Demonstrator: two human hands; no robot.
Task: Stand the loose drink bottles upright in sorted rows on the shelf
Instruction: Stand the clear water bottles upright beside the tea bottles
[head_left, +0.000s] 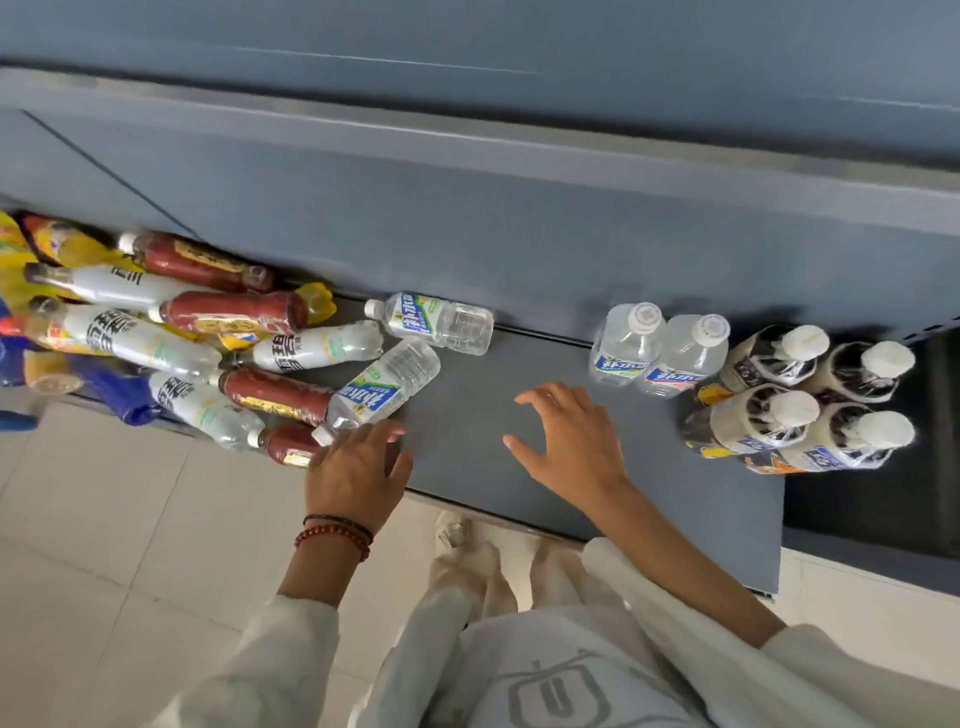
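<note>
On the shelf (457, 405), just ahead of the left hand (358, 467): near water bottle (382, 389), on its side, clear, blue-and-white label. Long axis slanted, cap end toward the front edge and right at the left hand's fingertips, base pointing away and to the right. Cannot tell whether touching at the neck or only just beside it. Left hand relaxed, fingers loosely extended, gripping nothing. Right hand (569, 441) hovering over bare shelf, fingers spread and slightly bent, empty; well apart from the left hand.

Second water bottle (436, 322) further back, also on its side, cap to the left, lying roughly along the shelf. To the right of the right hand: standing pair of water bottles (623, 348), same label, caps up. Beyond them, four white-capped bottles (753, 415) upright in a square. Far left: pile of mixed bottles (182, 332) on their sides, not yet sorted.

Judged: left hand clearly the nearer to the near water bottle; matching row off to the right, past the right hand. Likely needs a grip round the body, then a turn cap-up on the way across.
</note>
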